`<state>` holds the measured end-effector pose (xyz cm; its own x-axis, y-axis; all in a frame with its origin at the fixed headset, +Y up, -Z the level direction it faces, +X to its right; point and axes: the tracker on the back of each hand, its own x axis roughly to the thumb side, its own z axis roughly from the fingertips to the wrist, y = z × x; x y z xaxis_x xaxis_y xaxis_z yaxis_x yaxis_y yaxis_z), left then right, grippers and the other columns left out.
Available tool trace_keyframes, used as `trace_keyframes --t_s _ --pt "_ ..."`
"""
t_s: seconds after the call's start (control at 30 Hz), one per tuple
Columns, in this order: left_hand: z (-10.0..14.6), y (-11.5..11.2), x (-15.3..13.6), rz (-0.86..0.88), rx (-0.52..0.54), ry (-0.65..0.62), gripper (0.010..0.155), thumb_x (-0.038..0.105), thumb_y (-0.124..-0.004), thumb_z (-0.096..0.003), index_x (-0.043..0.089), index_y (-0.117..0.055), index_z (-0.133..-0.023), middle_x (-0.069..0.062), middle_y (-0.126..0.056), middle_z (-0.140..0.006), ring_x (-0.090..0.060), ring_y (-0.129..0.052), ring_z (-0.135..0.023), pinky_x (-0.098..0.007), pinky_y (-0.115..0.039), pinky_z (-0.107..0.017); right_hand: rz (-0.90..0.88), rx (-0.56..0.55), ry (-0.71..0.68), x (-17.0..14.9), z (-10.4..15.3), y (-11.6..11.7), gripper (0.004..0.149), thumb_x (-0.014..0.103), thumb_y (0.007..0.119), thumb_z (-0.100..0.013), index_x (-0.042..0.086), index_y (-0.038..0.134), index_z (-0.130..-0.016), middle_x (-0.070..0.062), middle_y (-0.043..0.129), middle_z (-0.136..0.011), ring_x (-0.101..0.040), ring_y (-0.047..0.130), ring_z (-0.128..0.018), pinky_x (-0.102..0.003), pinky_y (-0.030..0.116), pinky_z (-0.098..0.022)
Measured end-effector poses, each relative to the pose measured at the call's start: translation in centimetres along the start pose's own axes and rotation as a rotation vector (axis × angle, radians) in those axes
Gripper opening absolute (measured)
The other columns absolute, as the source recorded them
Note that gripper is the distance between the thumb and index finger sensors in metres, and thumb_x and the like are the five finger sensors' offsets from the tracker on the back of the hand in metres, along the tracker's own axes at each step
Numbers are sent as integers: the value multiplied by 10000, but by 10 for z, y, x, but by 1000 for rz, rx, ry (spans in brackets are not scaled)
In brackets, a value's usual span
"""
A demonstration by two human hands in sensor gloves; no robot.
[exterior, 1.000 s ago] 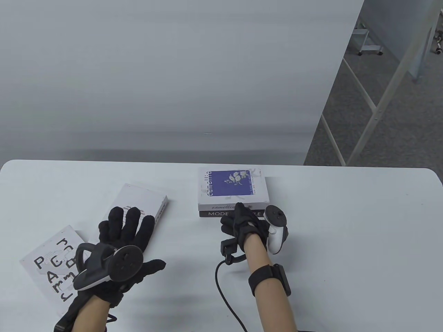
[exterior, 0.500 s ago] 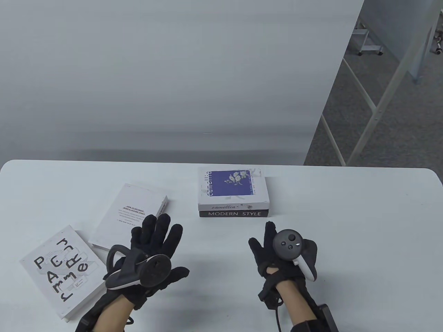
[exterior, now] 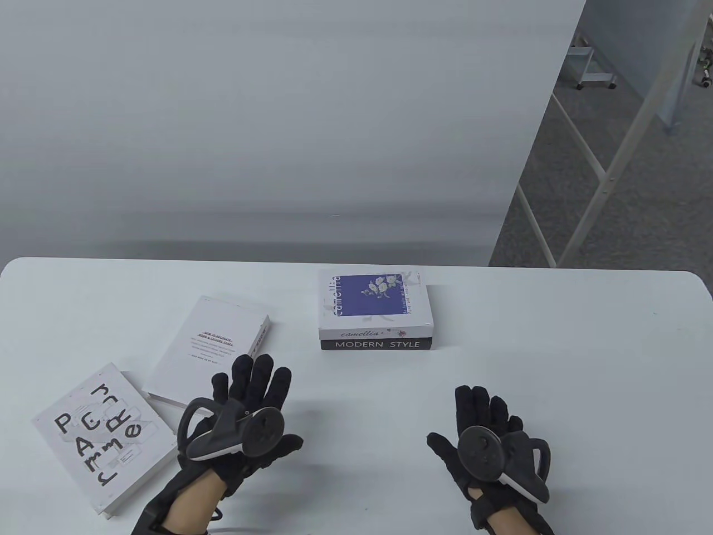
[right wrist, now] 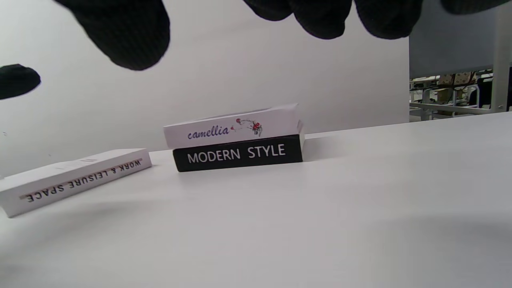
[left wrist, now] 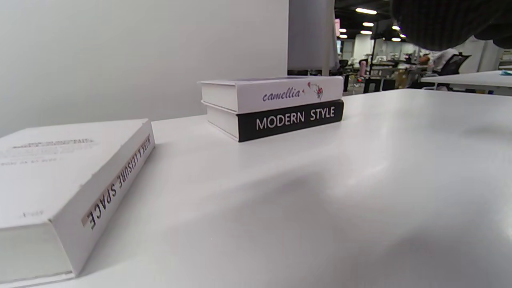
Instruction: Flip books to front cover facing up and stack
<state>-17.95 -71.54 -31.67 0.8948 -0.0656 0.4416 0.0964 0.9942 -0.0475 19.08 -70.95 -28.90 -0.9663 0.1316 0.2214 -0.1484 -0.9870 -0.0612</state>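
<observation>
A white and purple "camellia" book [exterior: 373, 304] lies on a black "Modern Style" book [exterior: 377, 345] at the table's middle back; both show in the left wrist view [left wrist: 276, 94] and right wrist view [right wrist: 236, 130]. A white "Work & Leisure Space" book [exterior: 209, 348] lies to the left with small text up. A white book with large black letters [exterior: 100, 432] lies at the front left. My left hand [exterior: 250, 401] is open and empty, beside the Work & Leisure book. My right hand [exterior: 484, 429] is open and empty at the front right.
The white table [exterior: 557, 345] has rounded corners and its back edge runs near a grey wall. A grey floor with white metal frames [exterior: 607, 178] lies beyond the right side.
My right hand has drawn back from the stack's front edge toward the front right, palm down. My left hand has moved right, off the lettered book, to the Work & Leisure book's near corner.
</observation>
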Motion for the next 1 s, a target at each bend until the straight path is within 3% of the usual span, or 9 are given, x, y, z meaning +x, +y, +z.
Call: trace_keyframes --t_s 0.1,0.3,0.4,0.53,0.8,1.0 --pt "-7 -12 3 3 -24 -4 1067 758 -602 -441 108 -37 -1071 -307 21 -1045 -660 -67 -919 -825 -263 -586 78 77 15 -7 -2 3 874 598 685 -540 25 335 -1099 -409 381 -1075 -702 481 -895 -827 484 -532" --pt "-20 -18 -7 15 -58 63 1065 749 -621 -434 92 -92 -1085 -311 -38 -1062 -685 -151 -933 -795 -326 -625 89 58 21 -17 -1 0 865 587 687 -542 30 336 -1102 -410 366 -1081 -712 466 -897 -835 461 -538" --pt "-28 -7 -31 54 9 148 1055 737 -641 -439 73 -145 -1091 -325 -102 -1068 -697 -281 -940 -753 -429 -654 113 54 25 -26 -4 -4 862 584 682 -544 28 332 -1102 -412 357 -1081 -709 458 -903 -836 451 -542" --pt "-43 -6 -70 53 -108 221 1063 770 -661 -418 116 -191 -1112 -306 -145 -1095 -686 -285 -961 -769 -433 -654 85 44 28 -35 -5 -11 857 580 681 -546 29 335 -1104 -412 353 -1084 -705 453 -910 -838 441 -545" --pt "-64 -33 -139 122 -257 424 1013 716 -683 -434 93 -251 -1107 -286 -245 -1110 -631 -353 -991 -730 -490 -667 8 -15 0 -33 -1 -38 844 571 679 -552 25 353 -1106 -412 366 -1085 -705 454 -910 -840 430 -545" --pt "-72 -42 -165 158 -243 487 850 633 -657 -475 142 -366 -1104 -241 -337 -1122 -583 -401 -1005 -714 -472 -672 9 -29 -31 -25 2 -48 833 567 676 -555 25 368 -1107 -409 380 -1086 -703 459 -911 -839 427 -546"
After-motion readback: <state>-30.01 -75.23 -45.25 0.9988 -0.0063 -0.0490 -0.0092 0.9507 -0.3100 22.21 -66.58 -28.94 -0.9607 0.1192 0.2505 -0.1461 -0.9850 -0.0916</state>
